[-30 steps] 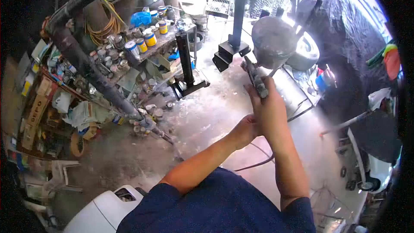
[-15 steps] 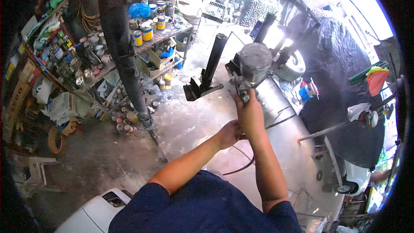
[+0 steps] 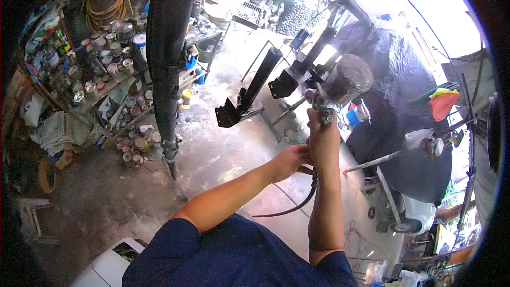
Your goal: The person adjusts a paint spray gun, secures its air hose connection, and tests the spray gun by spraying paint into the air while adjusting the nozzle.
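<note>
My right hand [image 3: 325, 135] grips the handle of a spray gun [image 3: 317, 99], its fingers wrapped round it. The gun's round, paint-stained cup [image 3: 349, 78] sits on top, tilted to the right. Close below, my left hand [image 3: 291, 161] is closed at the bottom of the handle, where a dark air hose [image 3: 308, 197] hangs down; part of its grip is hidden. Beyond the gun stand two black metal posts with bracket bases: the left post [image 3: 259, 81] is apart from the gun, and the right post [image 3: 313, 53] is just behind it.
A wrapped black pole [image 3: 171, 64] rises at my left. Behind it are shelves crowded with paint cans [image 3: 114, 48], with more cans [image 3: 139, 143] on the floor. A black-covered bulk [image 3: 406, 95] stands at the right, and a white car part [image 3: 109, 266] is lower left.
The spray gun and both hands have moved right in view, and the cup now leans right, away from the black posts. The camera view has shifted too. Both hands keep their hold.
</note>
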